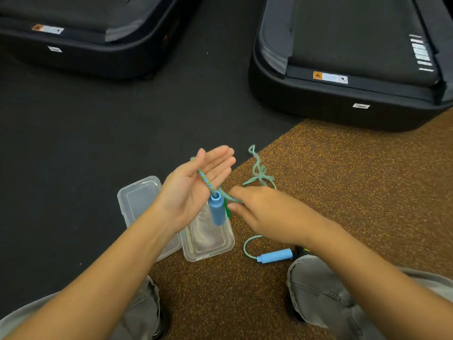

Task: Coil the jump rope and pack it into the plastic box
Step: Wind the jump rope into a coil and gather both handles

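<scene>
Jump rope [213, 190] is what you are winding now: one blue handle [216, 211] hangs below your left hand [193, 190], which is spread flat, palm up, with the cord lying across the palm and nothing clamped on it. Your right hand [264, 212] is pinching the cord just right of that handle, fingers closed on it. The rest of the cord trails to the far right in a loose tangle [261, 174] on the brown speckled floor [343, 192], and the second handle [275, 256] lies near your right knee, well apart from your hands. To coil well, I would close your left thumb over the cord first, so the hanging handle cannot drag the first loop off the open palm. Then feed each turn with the right hand around the left fingers, keeping the loops even and no longer than the plastic box [210, 239], which sits open on the floor below your hands with its lid [139, 197] just to its left. Shake out the far tangle before it reaches your hand; a knot wound in will make the bundle too bulky.
</scene>
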Tool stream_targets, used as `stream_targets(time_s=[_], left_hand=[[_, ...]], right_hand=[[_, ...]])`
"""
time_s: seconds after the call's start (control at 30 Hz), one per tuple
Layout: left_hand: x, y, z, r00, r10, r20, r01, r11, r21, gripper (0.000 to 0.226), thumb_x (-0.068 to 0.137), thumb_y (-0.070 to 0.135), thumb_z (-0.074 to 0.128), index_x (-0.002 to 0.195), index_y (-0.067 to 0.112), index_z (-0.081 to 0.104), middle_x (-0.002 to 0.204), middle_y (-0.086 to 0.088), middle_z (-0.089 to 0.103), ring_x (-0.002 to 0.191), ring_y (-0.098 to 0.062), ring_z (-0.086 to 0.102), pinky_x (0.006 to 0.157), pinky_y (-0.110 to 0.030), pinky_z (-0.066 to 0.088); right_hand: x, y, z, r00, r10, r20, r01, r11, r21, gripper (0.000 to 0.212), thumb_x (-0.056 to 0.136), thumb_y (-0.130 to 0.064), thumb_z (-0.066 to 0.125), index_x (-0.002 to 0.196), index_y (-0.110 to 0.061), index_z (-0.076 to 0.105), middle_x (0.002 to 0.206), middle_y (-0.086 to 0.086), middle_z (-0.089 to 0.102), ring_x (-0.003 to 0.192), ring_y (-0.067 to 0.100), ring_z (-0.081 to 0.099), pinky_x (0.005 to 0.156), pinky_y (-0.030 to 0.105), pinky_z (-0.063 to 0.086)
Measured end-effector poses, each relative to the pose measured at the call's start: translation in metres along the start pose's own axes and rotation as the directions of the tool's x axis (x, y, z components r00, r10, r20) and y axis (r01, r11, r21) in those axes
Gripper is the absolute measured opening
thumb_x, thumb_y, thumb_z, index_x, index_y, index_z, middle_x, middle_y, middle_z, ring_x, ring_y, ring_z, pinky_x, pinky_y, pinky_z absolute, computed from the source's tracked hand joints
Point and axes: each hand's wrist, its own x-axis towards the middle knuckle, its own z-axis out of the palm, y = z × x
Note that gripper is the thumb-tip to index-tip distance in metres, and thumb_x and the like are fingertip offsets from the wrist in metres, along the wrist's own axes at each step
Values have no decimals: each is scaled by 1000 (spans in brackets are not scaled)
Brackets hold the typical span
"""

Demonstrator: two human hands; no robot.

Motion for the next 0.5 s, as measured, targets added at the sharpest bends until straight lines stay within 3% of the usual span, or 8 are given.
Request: stream_targets(time_s=[0.13, 0.23, 0.3, 0.4, 0.5], left_hand=[[1, -14, 1, 999, 40, 2, -39, 940, 338, 37, 98, 25, 28, 110, 10, 60, 117, -5, 64, 111, -10, 60, 95, -21, 47], [-4, -21, 7, 999, 5, 36, -26, 795, 606, 44, 93, 43, 28, 85, 27, 69, 81, 10, 70, 82, -5, 65, 79, -23, 51], [-8, -26, 13, 997, -58, 59, -5, 671, 741, 58, 84, 57, 24, 65, 22, 66, 64, 7, 64, 67, -8, 59, 73, -25, 46], [-11, -29, 21, 969, -186, 165, 3, 672, 741, 77, 81, 63, 15, 69, 7, 67, 52, 1, 54, 50, -9, 47, 60, -18, 40], [-14, -24, 26, 936, -294, 194, 99, 748, 657, 70, 79, 64, 25, 56, 13, 67, 39, 8, 25, 41, -8, 25, 47, -18, 26]], right_hand=[[-7, -10, -5, 995, -78, -62, 77, 997, -25, 16, 95, -35, 38, 84, -25, 35, 92, 4, 61, 86, 24, 58, 69, 35, 40], [-9, -10, -16, 984, -89, -156, 89, 996, -3, 23, 92, -39, 45, 99, -19, 54, 99, -1, 65, 92, 18, 60, 74, 34, 46], [-10, -5, -26, 978, -71, -198, 77, 997, 23, 22, 88, -42, 52, 91, -21, 57, 84, -6, 63, 81, 14, 60, 71, 34, 48], [-12, 4, -37, 971, -14, -239, 30, 998, 64, 27, 77, -47, 62, 74, -22, 53, 65, -10, 55, 66, 8, 51, 63, 33, 45], [-12, 11, -41, 955, 15, -295, 22, 992, 123, 39, 66, -57, 65, 64, -23, 45, 56, -9, 47, 55, 9, 42, 56, 32, 37]])
